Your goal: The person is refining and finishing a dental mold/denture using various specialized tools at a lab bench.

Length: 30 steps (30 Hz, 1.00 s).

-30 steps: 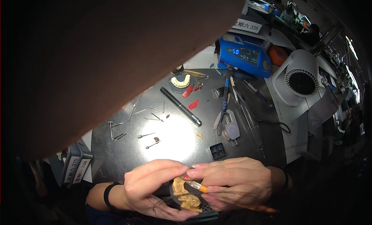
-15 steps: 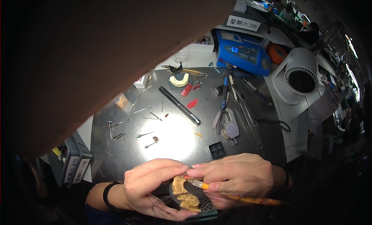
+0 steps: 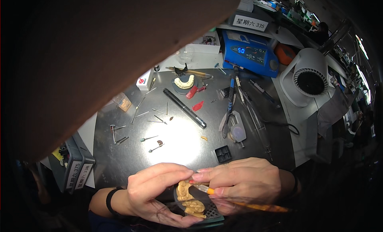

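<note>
Tan dental model (image 3: 185, 192) held by left hand (image 3: 149, 188); orange-handled tool (image 3: 255, 207) pinched by right hand (image 3: 244, 181). Glossy desk (image 3: 115, 162) strewn with burs (image 3: 151, 150), bordered by blue unit (image 3: 247, 58), white fan (image 3: 293, 82).

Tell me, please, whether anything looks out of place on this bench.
Several loose burs look untidy: they lie scattered at differing angles on the metal bench, left of the black pen-shaped tool.
</note>
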Tool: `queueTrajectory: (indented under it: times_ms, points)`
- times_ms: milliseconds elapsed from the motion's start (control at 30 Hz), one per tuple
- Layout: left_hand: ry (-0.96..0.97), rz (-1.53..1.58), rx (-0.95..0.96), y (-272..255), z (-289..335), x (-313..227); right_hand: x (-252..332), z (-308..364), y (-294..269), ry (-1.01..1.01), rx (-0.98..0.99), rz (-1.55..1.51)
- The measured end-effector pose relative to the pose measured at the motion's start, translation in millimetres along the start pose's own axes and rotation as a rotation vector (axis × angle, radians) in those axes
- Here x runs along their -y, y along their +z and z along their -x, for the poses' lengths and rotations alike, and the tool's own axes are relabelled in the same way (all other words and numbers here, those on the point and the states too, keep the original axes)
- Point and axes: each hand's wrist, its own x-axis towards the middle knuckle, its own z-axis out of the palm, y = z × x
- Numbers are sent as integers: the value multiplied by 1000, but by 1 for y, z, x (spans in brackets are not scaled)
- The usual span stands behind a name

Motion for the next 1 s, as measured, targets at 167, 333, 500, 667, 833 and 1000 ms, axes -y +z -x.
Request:
queueTrajectory:
  times_ms: [167,333,500,667,833,1000]
  points:
    - [6,-9,5,0,0,0,1,-1,4,-7,-58,-6]
    - [2,-10,0,1,1,1,-2,2,7,-32,-52,9]
    - [7,-12,9,0,0,1,0,0,4,-9,-35,-13]
    - [9,-8,6,0,1,2,1,-2,5,-10,-75,6]
    - [-45,25,45,-3,2,-1,7,-7,1,55,-53,-22]
    - [-32,72,-7,4,19,18,5,-6,0,62,-46,-37]
